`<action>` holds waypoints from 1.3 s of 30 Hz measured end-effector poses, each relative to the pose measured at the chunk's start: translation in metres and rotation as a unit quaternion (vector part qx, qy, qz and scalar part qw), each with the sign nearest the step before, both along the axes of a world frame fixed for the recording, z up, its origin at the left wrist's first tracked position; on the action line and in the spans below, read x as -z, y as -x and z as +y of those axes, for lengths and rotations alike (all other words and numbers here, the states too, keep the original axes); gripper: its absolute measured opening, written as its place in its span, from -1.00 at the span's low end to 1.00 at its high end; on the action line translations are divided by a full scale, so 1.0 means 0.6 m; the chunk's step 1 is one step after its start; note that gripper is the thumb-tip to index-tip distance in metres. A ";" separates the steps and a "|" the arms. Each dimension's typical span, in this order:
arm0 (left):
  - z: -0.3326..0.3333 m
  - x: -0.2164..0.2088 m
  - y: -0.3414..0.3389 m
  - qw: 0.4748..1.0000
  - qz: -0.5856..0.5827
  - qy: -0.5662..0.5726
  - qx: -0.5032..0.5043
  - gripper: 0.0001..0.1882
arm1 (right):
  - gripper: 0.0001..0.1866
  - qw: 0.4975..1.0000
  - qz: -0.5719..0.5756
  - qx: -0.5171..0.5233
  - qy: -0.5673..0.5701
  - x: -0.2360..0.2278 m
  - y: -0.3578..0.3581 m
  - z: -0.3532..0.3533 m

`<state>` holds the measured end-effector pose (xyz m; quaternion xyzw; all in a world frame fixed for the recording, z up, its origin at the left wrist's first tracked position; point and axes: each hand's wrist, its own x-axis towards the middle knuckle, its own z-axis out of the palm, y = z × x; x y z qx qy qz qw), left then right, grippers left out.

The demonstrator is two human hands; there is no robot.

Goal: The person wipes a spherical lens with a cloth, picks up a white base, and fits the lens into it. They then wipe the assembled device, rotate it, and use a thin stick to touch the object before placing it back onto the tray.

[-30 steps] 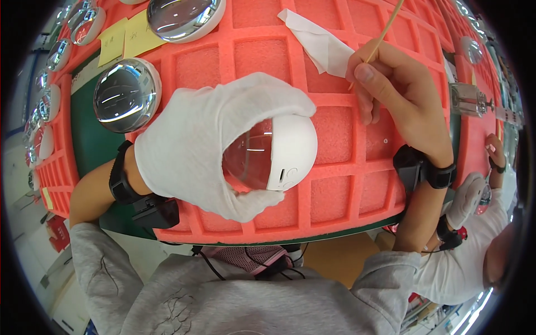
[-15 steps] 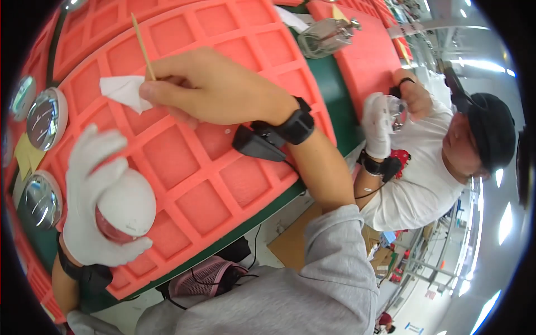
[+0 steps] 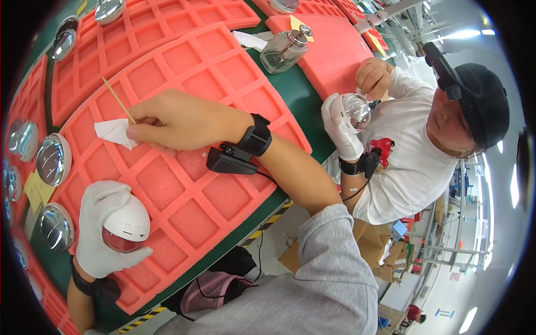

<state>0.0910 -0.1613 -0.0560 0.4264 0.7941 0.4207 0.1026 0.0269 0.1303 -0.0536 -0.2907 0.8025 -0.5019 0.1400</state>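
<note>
Since the earlier frame the view has swung further right and my right hand has slid the stick toward the worktop's left edge.

My left hand, in a white glove, is closed around a white domed part with a red glassy face, low over the red foam grid tray near the worktop's front edge. My right hand pinches a thin wooden stick, its tip just beside a small white wipe lying on the foam. To do this well, I judge the dome should stay cupped, face clear of the glove, while the stick dabs the wipe lightly. Shiny round domes sit along the left edge. Across the far corner, a co-worker's gloved hand holds a clear dome, beside a glass bottle.
</note>
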 end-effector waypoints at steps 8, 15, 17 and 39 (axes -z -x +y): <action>0.002 -0.002 0.005 1.000 0.011 0.004 0.009 -0.03 | -0.71 0.996 0.088 0.001 0.020 0.020 0.008 0.001; -0.008 0.014 0.009 1.000 -0.003 0.022 0.002 -0.06 | -0.67 0.998 0.035 0.006 0.042 0.027 0.008 0.002; -0.015 0.023 0.006 1.000 -0.011 0.022 -0.003 -0.05 | -0.66 0.997 0.056 0.015 0.041 0.040 0.014 -0.005; -0.005 0.022 -0.019 0.989 -0.031 0.066 -0.129 0.02 | -0.59 0.991 0.100 0.060 0.061 0.084 0.028 -0.035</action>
